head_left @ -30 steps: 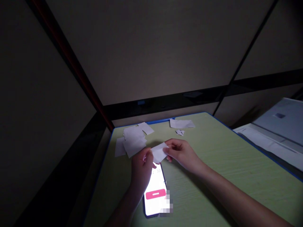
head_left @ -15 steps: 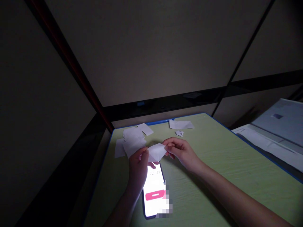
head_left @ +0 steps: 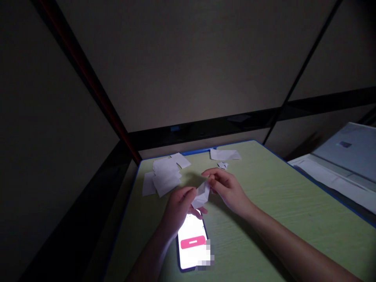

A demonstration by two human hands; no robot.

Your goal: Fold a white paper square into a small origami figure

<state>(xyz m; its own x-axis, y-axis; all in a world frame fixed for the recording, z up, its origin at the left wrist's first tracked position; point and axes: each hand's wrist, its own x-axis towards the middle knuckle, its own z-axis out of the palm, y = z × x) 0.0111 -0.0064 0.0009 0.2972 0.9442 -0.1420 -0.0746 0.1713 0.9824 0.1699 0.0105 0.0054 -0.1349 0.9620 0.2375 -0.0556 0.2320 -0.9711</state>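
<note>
A small piece of folded white paper (head_left: 201,195) is held tilted between my two hands over the table. My left hand (head_left: 179,203) pinches its lower left side, thumb on top, with other fingers showing beneath. At its upper right corner, the thumb and fingers of my right hand (head_left: 227,190) grip the paper. Below the left hand lies a phone (head_left: 192,254) with a bright screen and a red button; the hand covers its top end. Just beyond the right hand sits a small folded paper shape (head_left: 222,165).
Several white paper sheets (head_left: 166,174) lie overlapping at the far left of the green table (head_left: 264,188). A creased paper strip (head_left: 225,154) rests near the back edge. Panelled wall (head_left: 188,70) rises behind. A pale, flat-sided object (head_left: 346,149) stands beyond the right edge.
The paper has turned from lying wide between my hands to a steeper, narrower tilt. My left hand has shifted right and slightly nearer, covering the digits on the phone screen.
</note>
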